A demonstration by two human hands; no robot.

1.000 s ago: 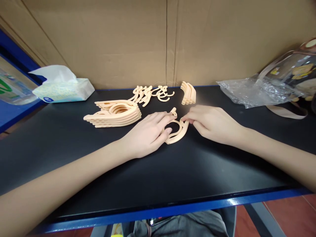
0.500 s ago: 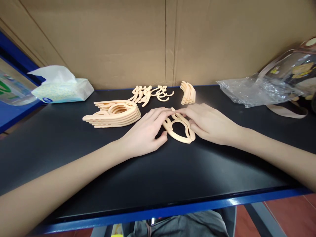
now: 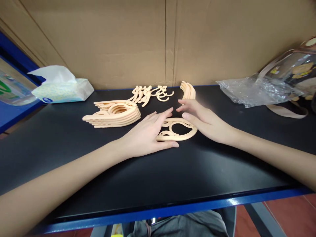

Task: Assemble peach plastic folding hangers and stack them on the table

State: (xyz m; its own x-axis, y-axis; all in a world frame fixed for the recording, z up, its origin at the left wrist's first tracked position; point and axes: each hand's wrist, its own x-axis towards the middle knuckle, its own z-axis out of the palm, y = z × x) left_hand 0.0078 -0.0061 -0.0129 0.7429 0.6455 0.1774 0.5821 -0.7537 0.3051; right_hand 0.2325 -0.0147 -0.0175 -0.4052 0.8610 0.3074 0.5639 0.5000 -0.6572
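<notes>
A peach plastic folding hanger (image 3: 181, 137), curved with a rounded opening, lies on the black table between my hands. My left hand (image 3: 148, 134) holds its left end, thumb along the near side and fingers along the far side; the palm hides that end. My right hand (image 3: 206, 120) is at the hanger's right end, raised a little, with fingers and thumb apart. Whether it touches the hanger I cannot tell. Left of my left hand sits a stack of matching hanger pieces (image 3: 123, 116).
Several loose peach hooks (image 3: 145, 93) lie at the back. Behind my right hand stand several curved peach pieces (image 3: 188, 89). A tissue pack (image 3: 66, 90) is at back left. A clear plastic bag (image 3: 256, 90) and a see-through bag (image 3: 298, 69) are at right. Cardboard (image 3: 118, 42) walls the back.
The hanger has turned flat, its long side now facing me. My left hand has spread, its thumb reaching along the near edge. My right hand has lifted, its fingers off the hanger's far tip.
</notes>
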